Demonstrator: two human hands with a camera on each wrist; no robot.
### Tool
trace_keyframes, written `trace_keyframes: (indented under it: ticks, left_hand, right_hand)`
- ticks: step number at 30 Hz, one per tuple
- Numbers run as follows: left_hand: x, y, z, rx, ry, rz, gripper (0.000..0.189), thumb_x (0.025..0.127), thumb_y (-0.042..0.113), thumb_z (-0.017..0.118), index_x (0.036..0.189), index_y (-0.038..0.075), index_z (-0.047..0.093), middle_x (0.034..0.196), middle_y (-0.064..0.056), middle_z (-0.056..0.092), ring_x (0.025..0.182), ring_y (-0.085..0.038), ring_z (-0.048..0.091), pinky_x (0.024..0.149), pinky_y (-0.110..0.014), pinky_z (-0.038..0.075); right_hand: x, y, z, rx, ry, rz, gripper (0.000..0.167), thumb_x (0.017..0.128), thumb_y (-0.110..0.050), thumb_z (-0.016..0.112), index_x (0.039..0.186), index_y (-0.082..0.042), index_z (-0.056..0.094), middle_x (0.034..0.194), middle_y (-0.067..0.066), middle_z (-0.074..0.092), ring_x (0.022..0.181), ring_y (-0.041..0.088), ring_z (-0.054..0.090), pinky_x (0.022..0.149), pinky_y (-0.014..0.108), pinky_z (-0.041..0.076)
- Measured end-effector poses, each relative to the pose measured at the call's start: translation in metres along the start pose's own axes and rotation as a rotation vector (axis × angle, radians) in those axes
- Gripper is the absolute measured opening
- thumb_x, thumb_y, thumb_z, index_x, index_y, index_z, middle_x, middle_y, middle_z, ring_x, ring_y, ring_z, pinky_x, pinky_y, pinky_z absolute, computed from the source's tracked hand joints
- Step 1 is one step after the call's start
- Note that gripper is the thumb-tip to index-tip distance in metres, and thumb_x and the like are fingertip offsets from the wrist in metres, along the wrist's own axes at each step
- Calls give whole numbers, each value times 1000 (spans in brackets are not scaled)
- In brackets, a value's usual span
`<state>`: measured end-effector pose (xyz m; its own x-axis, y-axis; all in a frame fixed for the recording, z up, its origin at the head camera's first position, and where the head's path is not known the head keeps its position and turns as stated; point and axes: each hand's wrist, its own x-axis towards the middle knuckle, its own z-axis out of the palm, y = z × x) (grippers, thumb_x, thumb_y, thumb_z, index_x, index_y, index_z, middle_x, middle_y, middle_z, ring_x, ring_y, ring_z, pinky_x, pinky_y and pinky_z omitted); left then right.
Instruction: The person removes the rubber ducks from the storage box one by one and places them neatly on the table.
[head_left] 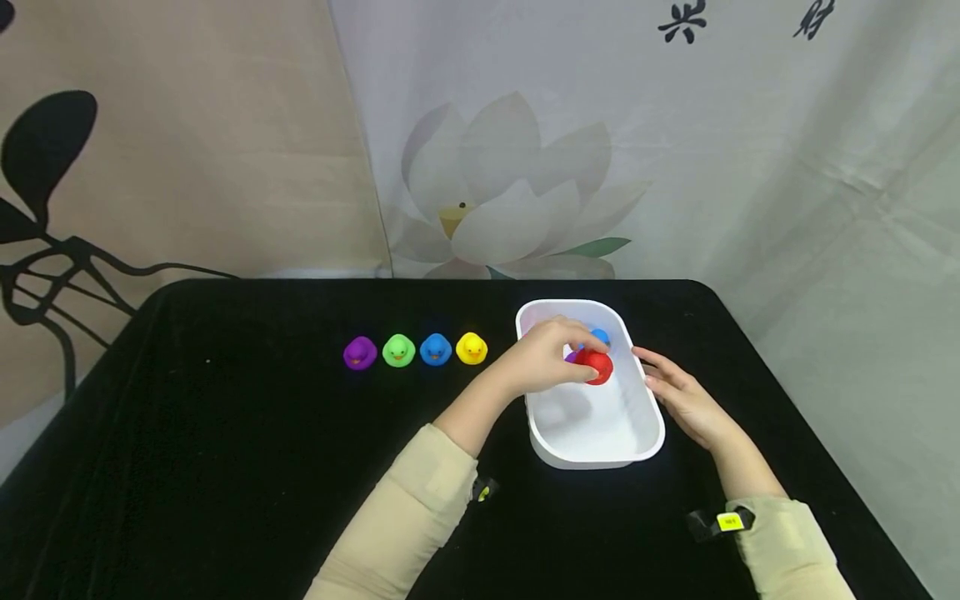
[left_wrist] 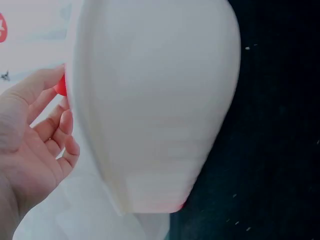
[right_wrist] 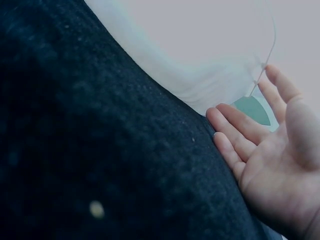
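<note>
Between its thumb and fingers my left hand point(head_left: 547, 356) pinches a red rubber duck point(head_left: 597, 366) over the white plastic tub point(head_left: 600, 461). In the left wrist view only a sliver of the red duck point(left_wrist: 61, 86) shows beside the tub's wall point(left_wrist: 155, 100). Inside the tub, partly hidden by that hand, are a blue duck point(head_left: 601, 336) and something purple point(head_left: 572, 357). My right hand point(head_left: 686, 400) has its fingertips against the tub's right side, fingers extended; the right wrist view shows the hand point(right_wrist: 270, 150) with its palm turned toward the camera.
Left of the tub, a row of rubber ducks stands on the black tablecloth point(head_left: 225, 433): purple point(head_left: 360, 353), green point(head_left: 399, 351), blue point(head_left: 436, 350) and yellow point(head_left: 472, 348). Behind the table hangs a pale curtain point(head_left: 510, 167) with a printed lotus.
</note>
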<state>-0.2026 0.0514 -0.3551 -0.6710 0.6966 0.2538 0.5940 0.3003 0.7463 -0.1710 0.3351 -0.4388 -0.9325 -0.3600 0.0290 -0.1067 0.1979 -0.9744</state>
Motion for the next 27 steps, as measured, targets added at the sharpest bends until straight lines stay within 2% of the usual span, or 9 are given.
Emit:
trace_keyframes:
  ticks: [2,10,19,27]
  left_hand:
    - [-4,3,-4,-8,19,1,32,84,15,74,116,11,70,111,2,63,103,-12,51,83,-26,50]
    - [-21,13,-19,16,103,29,32,83,13,76,114,9,71,106,-1,65,101,-15,52,77,-18,49]
    - [-44,12,-35,13,154,-33,32,80,11,78,111,11,72,102,2,65,101,-17,51,72,-26,53]
    - [-63,7,-52,42,199,-32,30,79,10,79,109,13,73,105,4,64,96,-14,49,69,-24,52]
  right_hand:
    - [0,0,0,2,-6,0,48,102,-15,43,148,-5,30,135,11,46,114,10,53,90,24,44]
    - [0,-1,0,-5,-6,-3,48,102,-15,43,148,-5,30,138,18,43,114,9,54,90,23,44]
    - [1,-1,1,9,-7,-22,47,102,-14,44,147,-6,33,132,3,50,114,10,55,91,23,44]
    - [0,-1,1,8,-7,-15,47,102,-15,44,147,-7,32,132,2,50,114,11,55,90,24,44]
